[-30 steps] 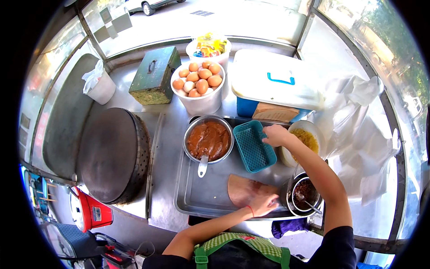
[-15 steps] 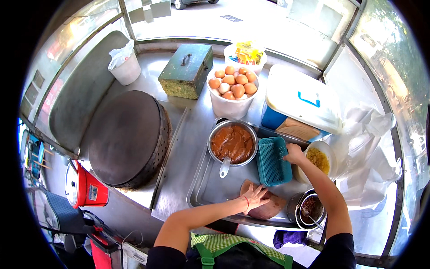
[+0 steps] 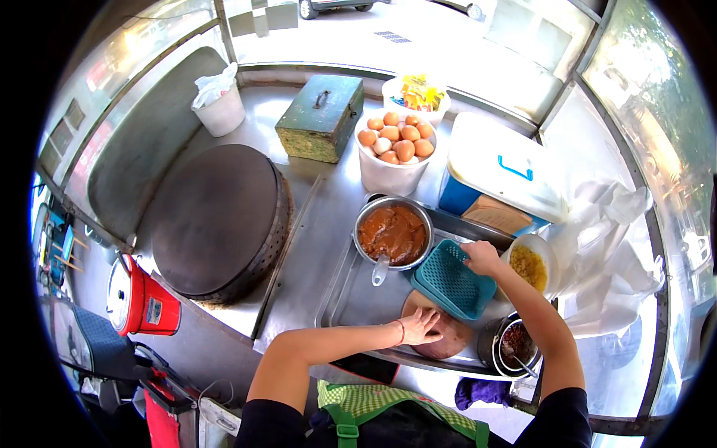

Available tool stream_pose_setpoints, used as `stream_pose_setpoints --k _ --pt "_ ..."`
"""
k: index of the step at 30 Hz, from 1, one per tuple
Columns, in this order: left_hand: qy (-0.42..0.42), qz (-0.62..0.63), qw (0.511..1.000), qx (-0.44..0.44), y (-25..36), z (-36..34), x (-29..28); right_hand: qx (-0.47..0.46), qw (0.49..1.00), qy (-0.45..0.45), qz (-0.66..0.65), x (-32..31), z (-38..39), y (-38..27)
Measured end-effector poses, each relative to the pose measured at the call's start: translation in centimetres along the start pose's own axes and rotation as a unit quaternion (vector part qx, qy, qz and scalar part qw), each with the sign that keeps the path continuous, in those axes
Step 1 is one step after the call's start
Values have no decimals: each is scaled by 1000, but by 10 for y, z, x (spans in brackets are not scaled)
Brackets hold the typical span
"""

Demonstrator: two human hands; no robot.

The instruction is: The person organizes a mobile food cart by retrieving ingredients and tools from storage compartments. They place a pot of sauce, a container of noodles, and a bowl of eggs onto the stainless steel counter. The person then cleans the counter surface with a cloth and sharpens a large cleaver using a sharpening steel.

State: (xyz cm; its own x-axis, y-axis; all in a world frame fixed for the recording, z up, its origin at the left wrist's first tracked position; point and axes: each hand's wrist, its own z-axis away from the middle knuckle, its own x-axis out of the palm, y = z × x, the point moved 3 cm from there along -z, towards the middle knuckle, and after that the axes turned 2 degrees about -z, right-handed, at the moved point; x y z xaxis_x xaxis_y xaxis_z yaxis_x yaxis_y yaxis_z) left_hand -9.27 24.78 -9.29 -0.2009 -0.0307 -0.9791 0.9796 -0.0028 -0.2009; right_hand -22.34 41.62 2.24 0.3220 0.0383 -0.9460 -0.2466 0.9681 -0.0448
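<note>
My right hand (image 3: 478,257) grips the far edge of the teal perforated basket (image 3: 455,280), which has a second rim showing beneath it and sits angled in a steel tray (image 3: 343,299). My left hand (image 3: 420,328) lies with fingers spread on a flat brown round-edged board (image 3: 447,342), partly under the basket. Beside the basket, left, is a steel bowl of brown paste (image 3: 392,233) with a handled utensil (image 3: 379,272). On the right are a white tub of chopped yellow food (image 3: 529,267) and a steel pot of dark red condiment (image 3: 514,345) with a spoon.
A round griddle (image 3: 205,216) occupies the left. Behind are a green box (image 3: 317,119), bucket of eggs (image 3: 396,168), tub of packets (image 3: 416,97), white bucket (image 3: 218,112) and lidded cooler (image 3: 500,164). Plastic bags (image 3: 605,254) hang right; a red bucket (image 3: 149,306) stands lower left.
The basket has turned askew and shifted over the board, showing a second rim. My left hand moved leftward along the board and spread its fingers. The whole view has shifted.
</note>
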Motion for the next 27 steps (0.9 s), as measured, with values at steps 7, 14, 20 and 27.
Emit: stream_pose_setpoints --k 7,14,20,27 --pt "33 119 991 -49 3 7 -56 -76 995 -59 33 11 1 -8" --pt "-9 375 919 -119 16 71 -130 -116 992 -49 -23 -41 20 -21" --pt "138 420 877 -187 19 111 -157 -29 992 119 12 -61 -6 13" --pt "178 375 872 -260 27 149 -165 -41 973 184 132 -35 -19 -9"
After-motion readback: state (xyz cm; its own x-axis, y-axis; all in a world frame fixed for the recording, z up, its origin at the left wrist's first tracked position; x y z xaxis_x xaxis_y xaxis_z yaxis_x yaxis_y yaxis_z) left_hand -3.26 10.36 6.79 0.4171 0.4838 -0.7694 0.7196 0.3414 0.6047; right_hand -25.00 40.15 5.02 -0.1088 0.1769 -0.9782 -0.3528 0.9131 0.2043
